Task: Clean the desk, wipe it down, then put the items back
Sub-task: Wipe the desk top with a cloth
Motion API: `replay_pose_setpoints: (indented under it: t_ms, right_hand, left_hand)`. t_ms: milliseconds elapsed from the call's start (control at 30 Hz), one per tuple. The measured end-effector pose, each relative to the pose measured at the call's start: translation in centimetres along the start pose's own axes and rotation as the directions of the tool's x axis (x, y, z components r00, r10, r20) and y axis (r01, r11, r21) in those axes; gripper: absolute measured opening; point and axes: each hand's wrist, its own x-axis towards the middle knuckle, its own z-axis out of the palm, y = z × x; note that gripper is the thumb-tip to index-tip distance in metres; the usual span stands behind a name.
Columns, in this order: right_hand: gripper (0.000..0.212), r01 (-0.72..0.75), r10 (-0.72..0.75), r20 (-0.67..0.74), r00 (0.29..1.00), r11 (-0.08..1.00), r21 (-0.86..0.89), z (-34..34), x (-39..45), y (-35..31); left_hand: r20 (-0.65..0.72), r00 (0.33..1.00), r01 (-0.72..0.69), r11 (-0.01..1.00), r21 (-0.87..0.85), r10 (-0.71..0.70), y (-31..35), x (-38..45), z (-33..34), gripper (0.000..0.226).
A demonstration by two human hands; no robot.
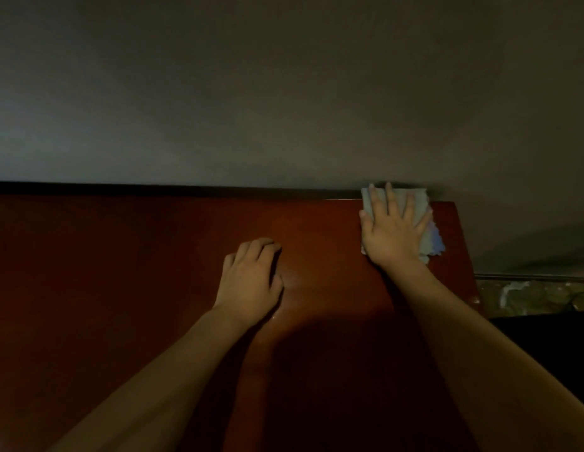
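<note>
A dark red-brown wooden desk point(120, 288) fills the lower part of the head view. At its far right corner lies a pale grey cloth point(427, 236) with frayed edges. My right hand point(391, 230) presses flat on the cloth, fingers spread and straight, pointing toward the wall. My left hand point(251, 278) rests on the bare desk near the middle, its fingers loosely curled, holding nothing.
A plain grey wall point(284, 93) rises right behind the desk's back edge. The desk's right edge point(466, 256) drops to a patterned floor point(528, 295) with a dark object at the far right. The room is dim.
</note>
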Motion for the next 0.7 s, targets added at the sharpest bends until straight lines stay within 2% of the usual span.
replay_pose_setpoints:
  t_ms: [200, 400, 700]
  right_hand:
    - [0.055, 0.112, -0.112, -0.005, 0.994, 0.994, -0.019, 2.2, -2.1, -9.4]
    - [0.055, 0.135, -0.136, -0.007, 0.991, 0.990, -0.029, 4.1, -4.1, -18.8]
    - [0.055, 0.281, -0.280, 0.018, 0.960, 0.957, -0.067, 7.6, -8.2, -40.0]
  left_hand:
    - [-0.031, 0.997, 0.069, 0.997, -0.022, -0.070, -6.4, -2.6, -1.4, 0.051]
    - [-0.053, 0.990, 0.126, 0.991, -0.047, -0.129, -15.9, -5.3, -3.7, 0.052]
    - [-0.109, 0.966, 0.229, 0.971, -0.063, -0.235, -34.4, -11.9, -8.5, 0.049]
